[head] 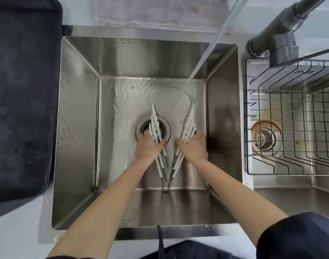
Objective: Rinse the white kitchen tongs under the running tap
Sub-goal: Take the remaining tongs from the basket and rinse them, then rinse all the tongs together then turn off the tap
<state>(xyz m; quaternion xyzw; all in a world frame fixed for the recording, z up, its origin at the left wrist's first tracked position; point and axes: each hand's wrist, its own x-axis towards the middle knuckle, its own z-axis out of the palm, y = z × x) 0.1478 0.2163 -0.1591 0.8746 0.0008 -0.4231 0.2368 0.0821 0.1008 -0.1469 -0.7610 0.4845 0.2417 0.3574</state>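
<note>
Item one: white kitchen tongs (170, 146), several pairs stacked together and spread in a V, hinge ends toward the near wall of the sink, tips pointing toward its far wall. We find them low inside the sink (79, 109), a steel basin, with the left arm of the V lying over the drain (153, 128).

Item two: left hand (147, 148), just on the near side of the drain; we see its fingers closed around the left arm of the tongs, thumb pressed on the inner side.

Item three: right hand (194, 148), to the right of the drain; its fingers wrap the right arm of the tongs in a like grip.

Item four: water stream (206, 53), falling slantwise and striking the sink floor beyond the drain, right beside the tips of the right arm; whether it touches them we cannot tell.

Item five: tap (279, 36), dark, standing past the right rim of the sink.

Item six: wire rack (290, 116), seated in a second basin to the right of the sink.

Item seven: cloth (160, 14), pale, on the desk beyond the far rim.

Item eight: dark mat (23, 100), left of the sink.
</note>
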